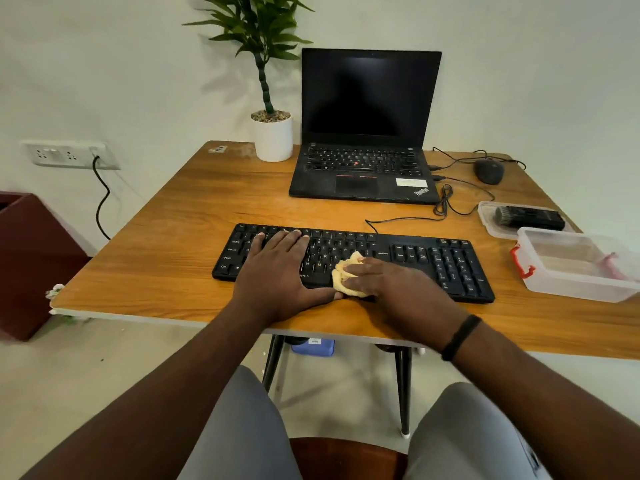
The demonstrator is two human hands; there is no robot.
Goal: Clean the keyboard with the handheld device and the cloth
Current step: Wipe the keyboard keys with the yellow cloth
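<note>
Blk wristband point(460, 337), grey trousers point(242, 427)

L grip point(277, 263) flat, fingers straight, palm down; R grip point(384, 277) curled, pinching, wrist angled inward.

Left hand point(277, 263) flat on keyboard point(415, 261); right hand point(384, 278) presses cloth point(341, 277)

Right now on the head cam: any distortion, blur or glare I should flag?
Head view: wide-angle bending bows the table edges and wall lines; soft light throws a faint plant shadow on the wall; dark laptop screen shows no strong glare; keyboard legends look soft; left hand and right hand on the cloth are sharp enough, with no obvious motion smear.
</note>
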